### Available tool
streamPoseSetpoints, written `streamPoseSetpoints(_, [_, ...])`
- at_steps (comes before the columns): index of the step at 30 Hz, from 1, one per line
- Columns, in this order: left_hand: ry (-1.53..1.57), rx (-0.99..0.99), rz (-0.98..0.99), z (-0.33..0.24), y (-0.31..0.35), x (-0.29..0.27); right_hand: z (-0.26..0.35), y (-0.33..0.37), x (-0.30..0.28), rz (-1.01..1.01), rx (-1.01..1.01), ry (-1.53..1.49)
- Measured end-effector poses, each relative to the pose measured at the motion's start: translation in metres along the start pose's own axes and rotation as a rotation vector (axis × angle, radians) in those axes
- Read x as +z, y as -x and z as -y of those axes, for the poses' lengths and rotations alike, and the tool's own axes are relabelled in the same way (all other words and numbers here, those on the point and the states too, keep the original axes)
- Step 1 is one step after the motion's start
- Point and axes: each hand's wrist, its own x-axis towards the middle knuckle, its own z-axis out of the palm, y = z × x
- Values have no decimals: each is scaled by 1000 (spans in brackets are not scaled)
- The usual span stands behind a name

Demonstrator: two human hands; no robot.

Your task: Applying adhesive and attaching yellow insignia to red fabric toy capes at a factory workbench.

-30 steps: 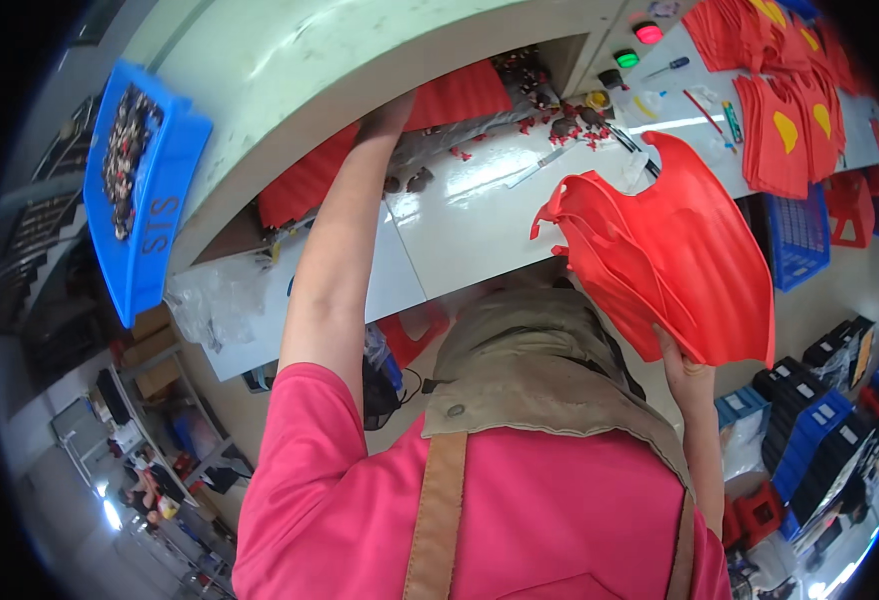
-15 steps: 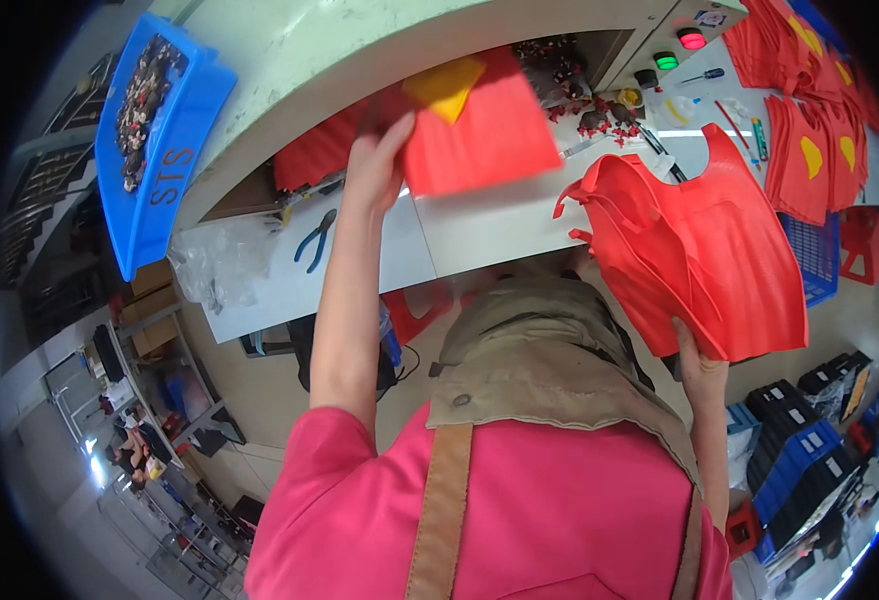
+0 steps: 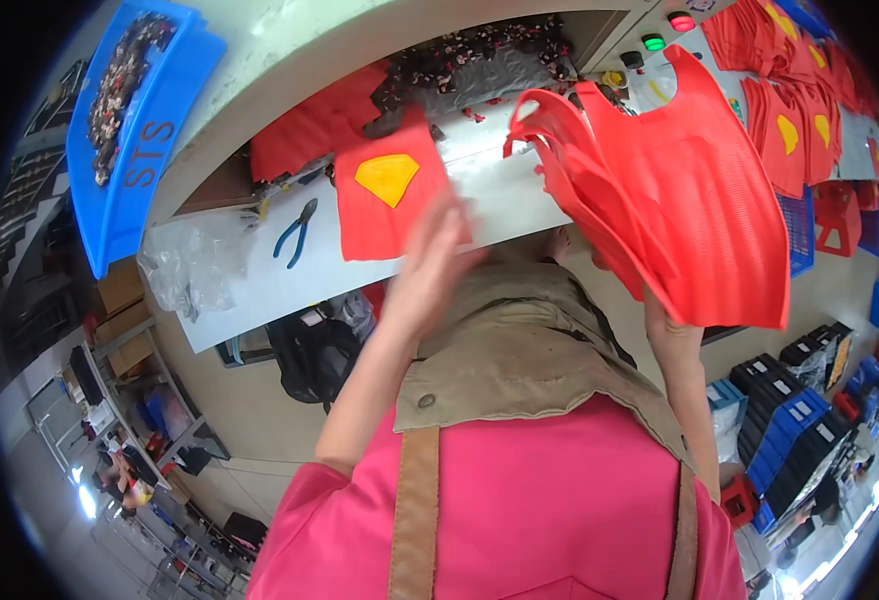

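Observation:
On the white worktop (image 3: 290,285) lies a red cape-shaped piece (image 3: 368,222) of soft, ribbed material with a yellow shield-shaped emblem. At its right edge is my left hand (image 3: 432,270), slightly blurred, its fingers stretched out and apart with nothing in them. My right hand (image 3: 673,328) grips the lower end of a stack of red cape-shaped pieces (image 3: 705,190), held up in front of the table to the right. These are curved, with neck cut-outs at the top and curling edges on the left. My right fingers are partly hidden behind the stack.
Blue-handled pliers (image 3: 298,232) and clear plastic bags (image 3: 195,265) lie on the left of the worktop. A blue bin (image 3: 165,140) of small parts stands at upper left. Under the machine housing sit dark scraps (image 3: 470,65). More red capes with yellow emblems (image 3: 790,125) lie at far right.
The emblem-bearing red cape has gone from my left hand down onto the worktop, left of before. My left hand has let go and drawn back toward me. The right-hand stack has tilted slightly.

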Motion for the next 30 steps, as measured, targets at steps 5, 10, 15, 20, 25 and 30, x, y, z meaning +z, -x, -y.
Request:
streamPoseSetpoints(5, [836, -437, 264, 12, -36, 56, 65, -35, 11, 332, -180, 15])
streamPoseSetpoints(10, [1282, -494, 676, 56, -46, 8, 74, -29, 24, 334, -255, 211])
streamPoseSetpoints(15, [1218, -397, 606, 41, -67, -9, 81, -40, 45, 248, -233, 126])
streamPoseSetpoints(20, [913, -98, 623, 26, -160, -28, 70, -75, 97, 88, -225, 11])
streamPoseSetpoints(25, [605, 249, 630, -3, -263, -28, 64, -123, 151, -44, -242, -42])
streamPoseSetpoints(30, [511, 392, 563, -33, -298, -58, 72, -179, 181, -171, -283, -3])
